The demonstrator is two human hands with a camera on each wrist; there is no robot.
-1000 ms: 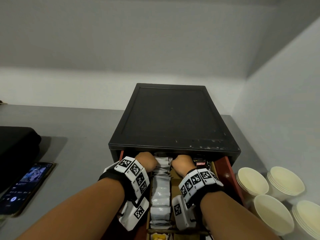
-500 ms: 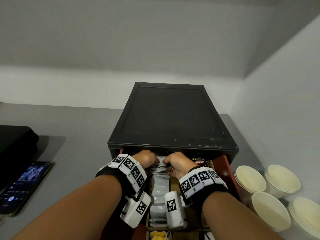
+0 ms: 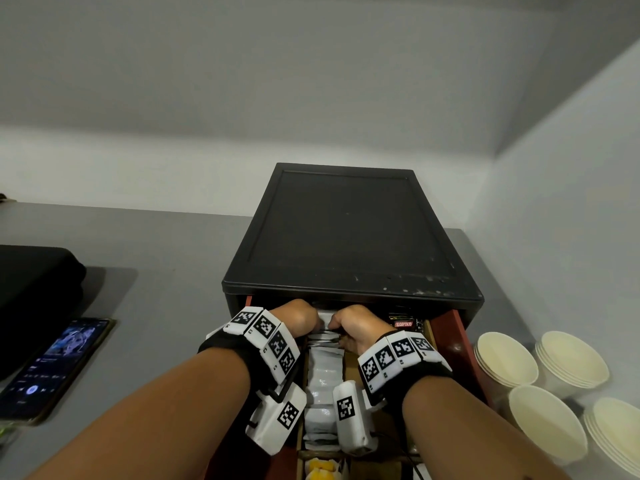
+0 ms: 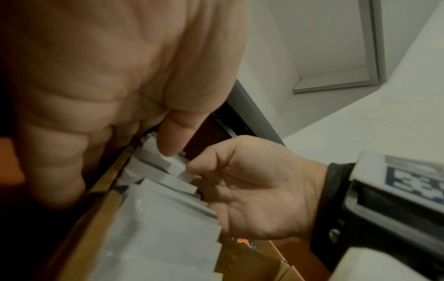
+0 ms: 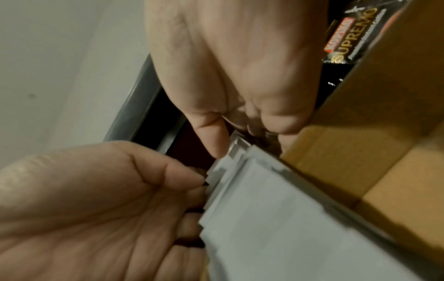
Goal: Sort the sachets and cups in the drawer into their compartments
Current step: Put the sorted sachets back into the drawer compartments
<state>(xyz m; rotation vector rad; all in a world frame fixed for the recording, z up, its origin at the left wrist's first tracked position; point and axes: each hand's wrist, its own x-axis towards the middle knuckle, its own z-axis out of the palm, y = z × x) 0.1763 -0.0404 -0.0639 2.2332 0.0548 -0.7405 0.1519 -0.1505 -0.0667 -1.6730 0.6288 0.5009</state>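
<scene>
- Sachets, the white ones, already fill your middle compartment of the drawer in a near-to-far row; dark coffee packets sit far right.
- Cups stand in stacks outside, right of the drawer, so those seem left to do.
- Your left hand and right hand both pinch the far sachets.
- Since a second ago, your right hand has turned inward toward the left.
</scene>
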